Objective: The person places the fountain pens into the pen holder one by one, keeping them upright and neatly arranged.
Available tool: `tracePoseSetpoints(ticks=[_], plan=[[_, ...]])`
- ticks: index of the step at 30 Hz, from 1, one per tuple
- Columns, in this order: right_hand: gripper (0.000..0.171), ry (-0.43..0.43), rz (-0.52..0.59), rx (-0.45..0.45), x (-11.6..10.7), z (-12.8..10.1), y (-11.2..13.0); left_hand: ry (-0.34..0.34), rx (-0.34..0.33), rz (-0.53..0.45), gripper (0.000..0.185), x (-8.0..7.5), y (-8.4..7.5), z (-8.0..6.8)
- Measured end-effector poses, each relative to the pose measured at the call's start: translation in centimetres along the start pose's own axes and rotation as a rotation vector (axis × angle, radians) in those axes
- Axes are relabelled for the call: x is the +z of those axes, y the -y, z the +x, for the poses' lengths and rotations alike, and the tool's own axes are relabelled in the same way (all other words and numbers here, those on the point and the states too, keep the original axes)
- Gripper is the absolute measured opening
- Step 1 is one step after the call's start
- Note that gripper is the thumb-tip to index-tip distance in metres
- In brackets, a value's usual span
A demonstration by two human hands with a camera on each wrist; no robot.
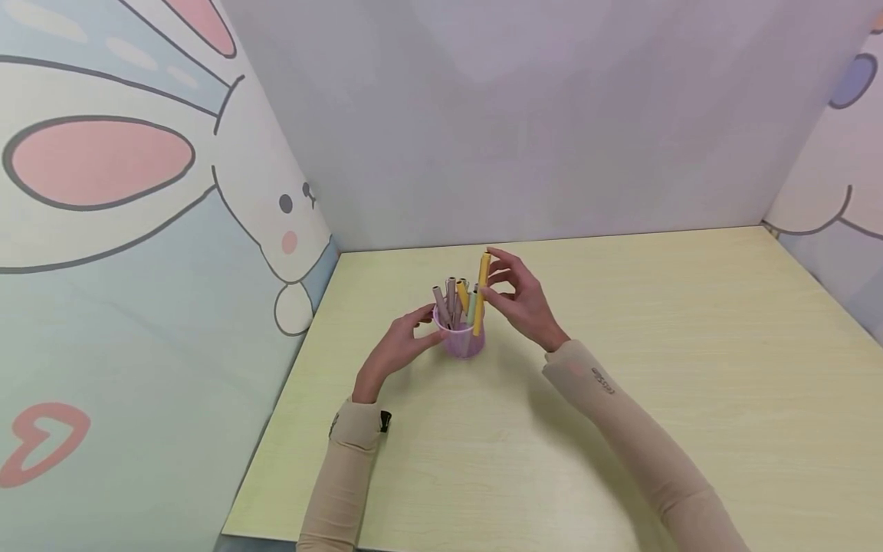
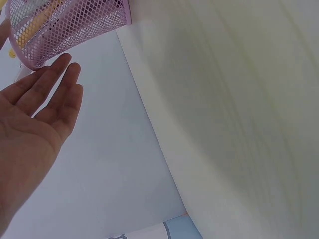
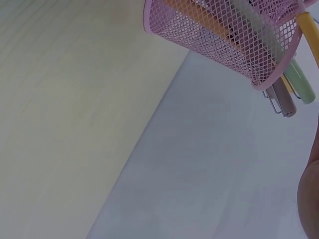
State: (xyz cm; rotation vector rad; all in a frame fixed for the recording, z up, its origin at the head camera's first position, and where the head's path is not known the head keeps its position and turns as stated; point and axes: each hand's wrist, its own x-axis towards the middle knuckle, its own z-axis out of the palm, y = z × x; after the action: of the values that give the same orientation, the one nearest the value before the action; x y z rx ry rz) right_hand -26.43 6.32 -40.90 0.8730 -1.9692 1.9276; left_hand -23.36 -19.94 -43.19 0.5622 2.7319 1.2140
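Note:
A pink mesh pen cup stands on the pale yellow-green table and holds several pens in grey, yellow and green. My right hand pinches a yellow pen upright, its lower end at the cup's right rim. My left hand lies at the cup's left side with straight fingers, the fingertips at or just off the mesh. The left wrist view shows the left hand open beside the cup. In the right wrist view the cup and the yellow pen show.
Panels close the table in: a cartoon rabbit wall on the left, a plain grey wall behind, and another printed panel at the far right. The table's front edge is near my left elbow.

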Motion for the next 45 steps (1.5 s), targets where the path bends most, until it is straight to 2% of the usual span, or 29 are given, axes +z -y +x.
tracePoseSetpoints(ticks=[16,28,34,41,45], plan=[[0.065,-0.047,0.025,-0.033,0.8,0.8,0.4,0.001,0.021,0.000,0.070,-0.2,0.0,0.0],[0.061,-0.046,0.021,-0.069,1.3,0.7,-0.1,-0.001,0.026,0.003,0.069,-0.2,0.0,0.0],[0.062,-0.020,-0.041,-0.073,1.8,0.5,0.0,0.002,0.031,0.003,0.070,-0.3,-0.1,-0.1],[0.058,0.010,-0.113,-0.128,2.4,0.3,1.1,-0.001,0.028,-0.001,0.069,-0.3,-0.1,-0.2],[0.057,0.014,-0.131,-0.116,2.4,0.3,0.7,-0.004,0.028,-0.002,0.068,-0.3,0.1,-0.2]])
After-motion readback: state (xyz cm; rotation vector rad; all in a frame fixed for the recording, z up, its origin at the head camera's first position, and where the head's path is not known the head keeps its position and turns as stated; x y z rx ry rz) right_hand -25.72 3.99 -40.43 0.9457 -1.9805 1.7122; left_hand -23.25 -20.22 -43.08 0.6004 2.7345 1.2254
